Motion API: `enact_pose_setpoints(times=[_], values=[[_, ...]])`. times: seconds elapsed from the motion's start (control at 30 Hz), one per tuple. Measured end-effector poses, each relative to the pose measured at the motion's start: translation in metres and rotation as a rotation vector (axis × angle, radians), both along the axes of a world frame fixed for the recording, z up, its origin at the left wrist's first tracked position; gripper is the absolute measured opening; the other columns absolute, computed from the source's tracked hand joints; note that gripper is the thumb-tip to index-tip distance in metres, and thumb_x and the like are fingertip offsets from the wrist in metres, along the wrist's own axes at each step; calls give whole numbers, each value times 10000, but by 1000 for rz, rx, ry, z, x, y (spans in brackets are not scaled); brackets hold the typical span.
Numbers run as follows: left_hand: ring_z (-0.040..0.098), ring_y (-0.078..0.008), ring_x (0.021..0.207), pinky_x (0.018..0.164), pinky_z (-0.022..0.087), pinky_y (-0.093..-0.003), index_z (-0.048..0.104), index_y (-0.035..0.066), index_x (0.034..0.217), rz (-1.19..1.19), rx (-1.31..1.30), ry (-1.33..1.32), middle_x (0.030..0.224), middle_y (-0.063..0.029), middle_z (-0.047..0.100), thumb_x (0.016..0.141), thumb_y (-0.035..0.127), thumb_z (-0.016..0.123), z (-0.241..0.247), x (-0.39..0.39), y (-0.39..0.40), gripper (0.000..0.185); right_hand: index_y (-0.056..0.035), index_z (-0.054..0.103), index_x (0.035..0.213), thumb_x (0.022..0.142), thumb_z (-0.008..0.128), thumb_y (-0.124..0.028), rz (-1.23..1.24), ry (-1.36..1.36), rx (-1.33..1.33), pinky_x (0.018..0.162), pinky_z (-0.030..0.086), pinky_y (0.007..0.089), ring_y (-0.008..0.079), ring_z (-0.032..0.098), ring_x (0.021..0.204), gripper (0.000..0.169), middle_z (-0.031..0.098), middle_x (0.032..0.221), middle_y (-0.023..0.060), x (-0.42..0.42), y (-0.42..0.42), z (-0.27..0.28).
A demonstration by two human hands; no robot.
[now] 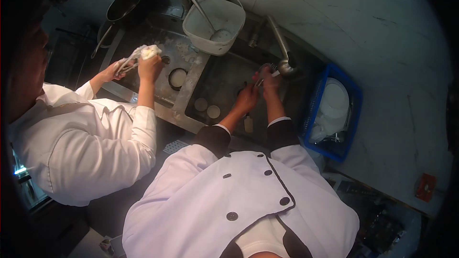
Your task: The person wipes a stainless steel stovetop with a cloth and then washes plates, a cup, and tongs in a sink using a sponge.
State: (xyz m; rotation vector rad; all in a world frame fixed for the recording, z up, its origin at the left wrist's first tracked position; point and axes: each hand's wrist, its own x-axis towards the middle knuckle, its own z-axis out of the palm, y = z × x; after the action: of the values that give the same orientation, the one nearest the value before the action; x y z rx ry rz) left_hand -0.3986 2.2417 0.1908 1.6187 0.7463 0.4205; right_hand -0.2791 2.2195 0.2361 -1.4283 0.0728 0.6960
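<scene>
Both of my hands are over the right sink basin (pixel 222 79), beside the head of a metal faucet (pixel 287 67). My right hand (pixel 271 85) is closed around several metal utensils (pixel 274 67), one with fork tines at its end. To its left, my left hand (pixel 247 97) grips a metal utensil (pixel 259 82); its far part is hidden by my fingers. On the basin floor lie two small round dishes (pixel 213 111) and a pale-bladed spatula (pixel 248 124). Whether water is running cannot be made out clearly.
A white bucket (pixel 215 48) holding a ladle (pixel 200 5) straddles the divider. A co-worker's hands (pixel 148 68) hold soapy items over the left basin (pixel 175 104). A blue basket (pixel 353 122) with white dishes stands at right. A frying pan (pixel 124 5) sits at far left.
</scene>
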Motion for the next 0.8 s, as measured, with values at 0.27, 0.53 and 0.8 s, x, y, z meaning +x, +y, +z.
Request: enact_pose_setpoints(times=[0.27, 0.53, 0.8], values=[[564, -153, 492, 481, 439, -362, 631, 0, 976, -50, -424, 56, 658, -105, 620, 1005, 364, 489, 21, -28, -33, 392, -62, 560, 1117, 985, 575, -205, 30, 207, 175, 626, 536, 330, 219, 658, 777, 196, 638, 906, 91, -10, -29, -21], [574, -152, 624, 606, 446, -339, 704, 4, 837, 413, -566, -116, 673, -57, 623, 1010, 471, 462, -7, 5, 6, 554, -89, 575, 922, 979, 565, -441, 64, 493, 358, 582, 406, 319, 164, 464, 579, 356, 501, 701, 16, -27, -16, 15], [688, -268, 845, 719, 538, -420, 694, 71, 964, -223, 95, 389, 877, -126, 705, 953, 282, 523, -102, 5, 98, 272, -64, 601, 957, 964, 579, -229, 66, 5, 644, 806, 446, 363, 210, 577, 793, 167, 587, 828, 44, 10, -13, 17]])
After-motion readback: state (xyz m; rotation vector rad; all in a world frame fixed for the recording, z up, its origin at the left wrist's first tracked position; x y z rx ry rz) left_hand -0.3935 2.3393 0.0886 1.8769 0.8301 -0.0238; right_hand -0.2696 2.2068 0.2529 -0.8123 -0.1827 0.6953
